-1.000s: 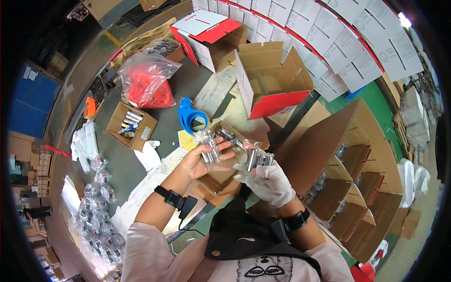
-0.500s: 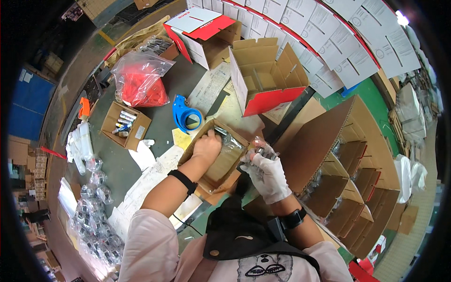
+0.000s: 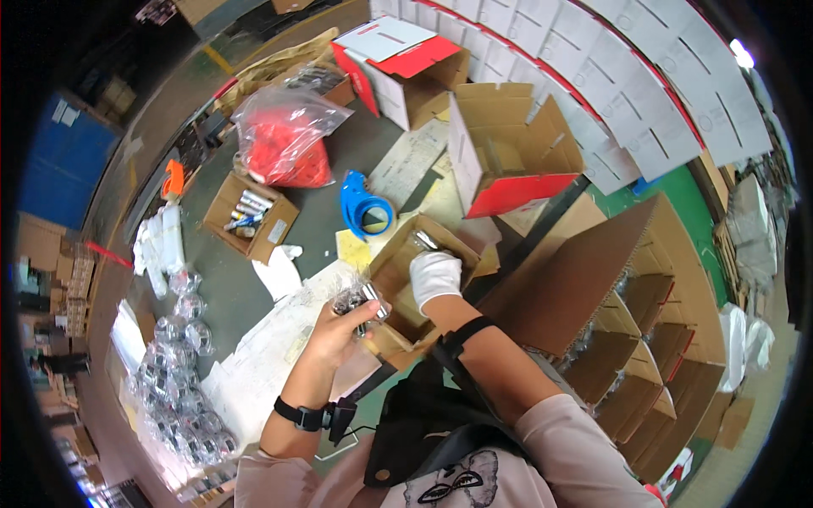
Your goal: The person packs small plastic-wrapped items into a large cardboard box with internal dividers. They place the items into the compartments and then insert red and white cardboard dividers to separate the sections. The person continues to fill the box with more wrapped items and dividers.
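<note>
My bare left hand [image 3: 337, 328] is closed around a shiny metal part in clear plastic [image 3: 362, 300], just left of a small open carton [image 3: 396, 295]. White-gloved, my right hand [image 3: 438, 279] reaches down inside that carton. Beside its fingers lies another shiny metal piece [image 3: 425, 240] against the far side. The fingertips are hidden, so whether they grip it cannot be told. A blue tape dispenser [image 3: 366, 207] stands just beyond the carton.
Plastic-wrapped round metal parts [image 3: 182, 389] cover the table's left side. Farther back are a box of marker-like tubes [image 3: 279, 229], a bag of red items [image 3: 292, 157] and an open red-white carton [image 3: 525, 196]. A large divided carton [image 3: 605, 292] stands at right.
My left hand has come out of the small carton and now holds a metal part in plastic. My gloved right hand, which held a plastic-wrapped piece beside the carton, has moved into it.
</note>
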`<state>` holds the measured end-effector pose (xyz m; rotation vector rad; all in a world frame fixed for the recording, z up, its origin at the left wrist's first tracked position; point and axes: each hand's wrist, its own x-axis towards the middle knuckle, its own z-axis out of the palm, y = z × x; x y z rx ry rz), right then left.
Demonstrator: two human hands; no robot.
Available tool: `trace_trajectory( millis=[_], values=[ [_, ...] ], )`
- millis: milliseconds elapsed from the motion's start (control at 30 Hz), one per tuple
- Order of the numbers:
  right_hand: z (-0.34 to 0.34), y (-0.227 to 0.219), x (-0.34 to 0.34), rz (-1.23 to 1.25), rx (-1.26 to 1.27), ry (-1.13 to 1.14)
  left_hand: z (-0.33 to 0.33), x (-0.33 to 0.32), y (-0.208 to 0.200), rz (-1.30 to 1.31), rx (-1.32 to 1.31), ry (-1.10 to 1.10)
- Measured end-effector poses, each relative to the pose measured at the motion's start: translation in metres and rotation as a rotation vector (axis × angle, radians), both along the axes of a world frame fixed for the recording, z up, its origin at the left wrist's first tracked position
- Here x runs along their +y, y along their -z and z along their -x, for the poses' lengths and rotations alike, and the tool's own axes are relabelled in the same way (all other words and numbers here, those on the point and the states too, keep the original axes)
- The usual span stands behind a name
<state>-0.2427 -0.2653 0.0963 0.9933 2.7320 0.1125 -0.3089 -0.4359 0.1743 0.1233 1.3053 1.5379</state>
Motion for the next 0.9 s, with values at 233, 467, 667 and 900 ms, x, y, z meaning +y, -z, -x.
trace_trajectory(
  millis=[233,467,667,900],
  values=[
    [-0.015,-0.021,0.014,0.381,0.071,0.006,-0.016,-0.016,0.007,0.007,-0.194,-0.205],
    [-0.072,-0.097,0.015,2.096,1.022,0.322,-0.021,-0.013,0.001,-0.222,-0.242,-0.154],
    [-0.159,-0.158,0.012,2.500,1.233,0.377,-0.044,0.010,-0.012,-0.380,-0.463,-0.065],
    [-0.317,-0.222,0.034,2.150,1.646,0.358,-0.125,0.049,-0.056,-0.463,-0.503,0.147]
  ],
)
